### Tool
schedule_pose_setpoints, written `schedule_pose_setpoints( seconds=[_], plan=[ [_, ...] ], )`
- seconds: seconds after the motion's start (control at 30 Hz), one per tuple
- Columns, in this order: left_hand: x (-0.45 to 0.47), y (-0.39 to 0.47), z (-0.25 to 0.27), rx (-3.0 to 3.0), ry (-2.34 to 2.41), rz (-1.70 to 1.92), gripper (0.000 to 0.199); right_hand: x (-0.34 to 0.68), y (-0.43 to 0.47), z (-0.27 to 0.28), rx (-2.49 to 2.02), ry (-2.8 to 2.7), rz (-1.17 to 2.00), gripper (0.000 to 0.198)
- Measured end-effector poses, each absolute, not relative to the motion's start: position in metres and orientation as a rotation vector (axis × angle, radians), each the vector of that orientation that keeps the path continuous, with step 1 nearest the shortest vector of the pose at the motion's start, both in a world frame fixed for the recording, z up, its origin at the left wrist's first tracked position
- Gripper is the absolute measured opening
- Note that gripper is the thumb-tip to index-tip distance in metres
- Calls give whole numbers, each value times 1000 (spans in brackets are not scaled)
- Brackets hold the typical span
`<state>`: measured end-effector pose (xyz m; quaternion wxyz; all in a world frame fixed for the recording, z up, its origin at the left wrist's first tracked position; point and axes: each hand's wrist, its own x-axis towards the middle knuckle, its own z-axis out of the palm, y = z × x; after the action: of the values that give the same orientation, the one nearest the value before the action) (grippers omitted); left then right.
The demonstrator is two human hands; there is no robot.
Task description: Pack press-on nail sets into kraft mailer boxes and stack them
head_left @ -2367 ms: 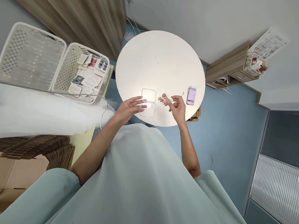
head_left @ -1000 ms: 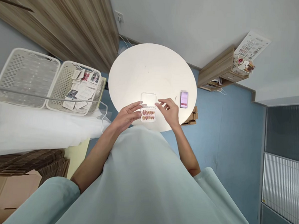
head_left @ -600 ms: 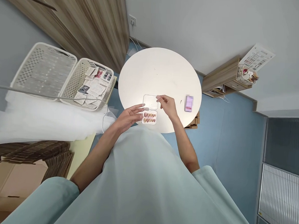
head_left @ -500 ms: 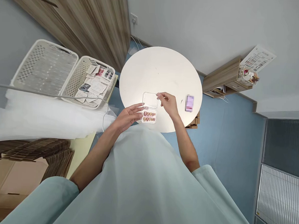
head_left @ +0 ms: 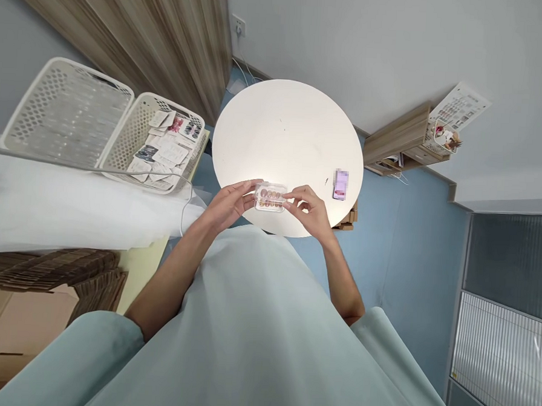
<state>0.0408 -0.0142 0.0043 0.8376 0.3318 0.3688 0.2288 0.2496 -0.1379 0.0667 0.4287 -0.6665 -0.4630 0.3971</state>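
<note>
Blue floor and pale walls sit all around our round white table (head_left: 288,131). We stand at its near edge and look down at our two hands.

Half a second ago the little clear box (head_left: 270,198) lay open, with its lid flat on the far side and our right hand pinching the lid's corner. Now the lid is folded down over the pink and brown stick-on nails (head_left: 270,195) inside. So the box looks shut, or very nearly shut. We cannot tell if it has clicked.

Our left hand (head_left: 231,202) holds the left end of the box, with fingers curled round it. Our right hand (head_left: 311,206) has let go of the lid's corner and now pinches the right end with thumb and fingertips. Both hands squeeze in on the box from the sides. It sits just over the near edge of the table, between our hands.

We think the nails are packed now and this box is about done.

To the right on the table lies a small purple card (head_left: 340,184), well apart from the box. Off to the left stand two white baskets (head_left: 120,136); one holds more packets (head_left: 164,152).
</note>
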Motion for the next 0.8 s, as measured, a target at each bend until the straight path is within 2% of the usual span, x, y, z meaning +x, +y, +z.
schedule_pose_setpoints(
  seconds=[0.3, 0.4, 0.5, 0.63, 0.8],
  plan=[
    [44, -14, 12, 794, 758, 434, 56, 244, -157, 54, -1720, -1057, 1003, 40],
    [47, -13, 11, 795, 758, 436, 56, 245, -158, 51, -1755, -908, 1002, 48],
    [49, -14, 11, 786, 758, 441, 57, 245, -157, 45, -1780, -721, 1117, 57],
    [48, -16, 9, 799, 752, 440, 60, 239, -153, 37, -1700, -621, 1333, 58],
    [41, -19, 4, 891, 832, 446, 76, 234, -147, 29, -1676, -572, 1352, 59]
  ],
)
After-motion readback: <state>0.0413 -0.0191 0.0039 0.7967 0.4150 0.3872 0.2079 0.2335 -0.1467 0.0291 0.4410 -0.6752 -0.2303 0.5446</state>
